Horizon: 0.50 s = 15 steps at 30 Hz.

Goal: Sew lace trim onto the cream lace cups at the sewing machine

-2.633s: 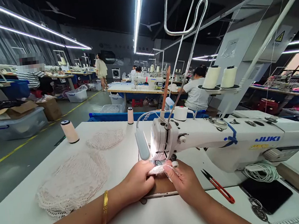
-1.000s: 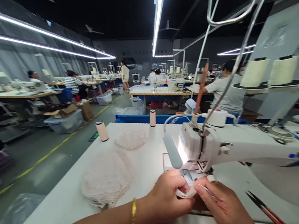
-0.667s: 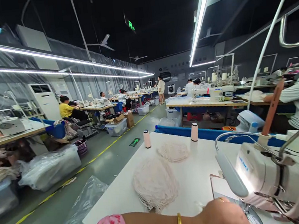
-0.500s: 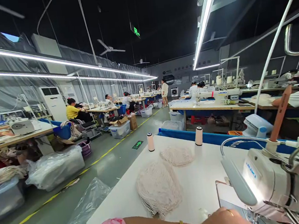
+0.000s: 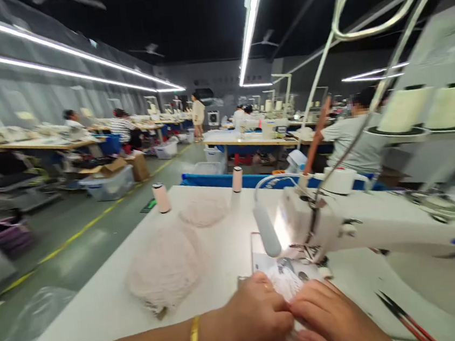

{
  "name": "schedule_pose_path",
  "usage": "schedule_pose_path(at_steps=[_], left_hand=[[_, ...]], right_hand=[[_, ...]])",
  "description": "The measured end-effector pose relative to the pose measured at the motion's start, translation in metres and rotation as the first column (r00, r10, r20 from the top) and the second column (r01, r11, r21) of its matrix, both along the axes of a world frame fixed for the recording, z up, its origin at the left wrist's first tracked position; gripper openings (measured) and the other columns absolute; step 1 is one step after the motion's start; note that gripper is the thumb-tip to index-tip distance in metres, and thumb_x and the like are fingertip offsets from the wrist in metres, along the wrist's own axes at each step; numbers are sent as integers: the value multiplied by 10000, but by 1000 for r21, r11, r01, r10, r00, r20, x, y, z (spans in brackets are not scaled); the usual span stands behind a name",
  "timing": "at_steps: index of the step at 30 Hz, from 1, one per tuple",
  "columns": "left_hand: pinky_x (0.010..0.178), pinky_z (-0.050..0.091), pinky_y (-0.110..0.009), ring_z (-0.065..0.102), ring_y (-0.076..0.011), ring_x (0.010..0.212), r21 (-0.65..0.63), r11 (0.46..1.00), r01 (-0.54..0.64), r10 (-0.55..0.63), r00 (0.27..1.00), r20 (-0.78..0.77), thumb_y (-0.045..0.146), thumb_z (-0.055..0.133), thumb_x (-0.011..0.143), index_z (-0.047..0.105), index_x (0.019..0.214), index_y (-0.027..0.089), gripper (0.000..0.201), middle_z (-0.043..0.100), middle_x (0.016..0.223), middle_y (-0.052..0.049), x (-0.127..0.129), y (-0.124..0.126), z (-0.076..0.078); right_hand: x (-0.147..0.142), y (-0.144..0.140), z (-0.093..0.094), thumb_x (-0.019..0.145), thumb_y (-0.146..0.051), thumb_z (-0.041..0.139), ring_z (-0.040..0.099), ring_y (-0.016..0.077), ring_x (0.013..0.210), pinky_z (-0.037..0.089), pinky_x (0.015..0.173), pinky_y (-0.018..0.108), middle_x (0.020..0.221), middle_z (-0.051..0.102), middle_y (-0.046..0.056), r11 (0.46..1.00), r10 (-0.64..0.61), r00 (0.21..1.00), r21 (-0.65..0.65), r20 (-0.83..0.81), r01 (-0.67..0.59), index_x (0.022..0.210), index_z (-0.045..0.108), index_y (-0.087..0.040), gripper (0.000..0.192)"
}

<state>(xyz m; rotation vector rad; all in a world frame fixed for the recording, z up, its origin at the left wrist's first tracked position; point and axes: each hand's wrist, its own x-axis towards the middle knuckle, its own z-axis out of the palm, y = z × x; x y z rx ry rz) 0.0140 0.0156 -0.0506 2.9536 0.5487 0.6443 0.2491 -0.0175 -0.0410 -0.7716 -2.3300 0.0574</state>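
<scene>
While the picture is smeared by motion, both hands sit together at the near edge of the table [image 5: 104, 313], just in front of the sewing machine [image 5: 379, 225]. The left hand [image 5: 255, 319], a gold bangle [image 5: 194, 334] on its wrist, and the right hand [image 5: 332, 319] pinch a small white lace piece [image 5: 285, 282] between them, fingers closed on it, knuckle to knuckle. The piece lies on the machine bed just short of the needle [image 5: 311, 249], under the lit lamp [image 5: 267, 230].

By my reckoning this is the lining-up step: the piece is being folded or squared before it goes under the foot. Feeding it on would call for a flat, steady slide toward the needle.

Toward the left edge lies a stack of lace pieces [image 5: 165, 266], a smaller stack [image 5: 204, 210] beyond it, with two thread spools [image 5: 161, 197] at the far edge. Red-handled snips [image 5: 403, 317] lie right of the hands.

No lettering can be read; any badge on the machine is blurred out.
</scene>
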Motion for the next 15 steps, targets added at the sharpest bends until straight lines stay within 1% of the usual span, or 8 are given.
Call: schedule_pose_path(at_steps=[1, 2, 3, 5, 10, 15], left_hand=[[844, 483, -425, 685, -206, 764, 23, 1000, 8, -9, 999, 40, 167, 696, 967, 579, 818, 208, 194, 741, 816, -17, -1, -2, 3], [845, 467, -409, 679, -192, 769, 25, 1000, 19, -21, 996, 89, 120, 658, 980, 580, 844, 209, 180, 739, 836, -5, -1, -2, 5], [831, 449, -399, 660, -182, 743, 31, 998, 46, -50, 989, 137, 98, 631, 982, 575, 855, 210, 178, 728, 827, 3, -1, -2, 6], [811, 424, -388, 632, -174, 720, 32, 998, 50, -55, 984, 169, 92, 597, 999, 554, 856, 210, 191, 713, 823, 8, 1, -1, 8], [792, 409, -384, 629, -171, 711, 50, 997, 50, -59, 977, 207, 94, 587, 974, 538, 864, 204, 162, 711, 839, 12, 4, -3, 10], [803, 421, -377, 614, -174, 714, 38, 999, 31, -38, 982, 184, 34, 583, 937, 542, 856, 209, 197, 699, 834, 18, 1, -2, 13]], right_hand=[[3, -5, 8, 1172, -503, 491, 703, 219, 808, 573, 738, 347, 884, 758, 26, 999, -17, 995, -49, 98, 22, 975, 692, -276, 362], [4, -8, 14, 1191, -492, 444, 684, 218, 828, 548, 761, 348, 891, 745, 24, 996, -24, 990, -79, 142, 36, 954, 662, -261, 396], [3, -8, 19, 1199, -503, 411, 664, 220, 839, 526, 776, 351, 896, 733, 24, 993, -40, 986, -100, 165, 57, 950, 641, -252, 421], [1, -7, 24, 1202, -535, 370, 632, 221, 852, 493, 795, 359, 902, 712, 22, 989, -62, 980, -119, 189, 86, 943, 614, -242, 462], [1, -8, 20, 1201, -543, 367, 600, 223, 870, 453, 809, 363, 929, 697, 20, 986, -53, 979, -142, 198, 83, 959, 597, -238, 453], [4, -8, 15, 1198, -504, 419, 577, 222, 872, 433, 812, 356, 942, 673, 20, 983, -72, 980, -154, 187, 101, 958, 585, -233, 399]])
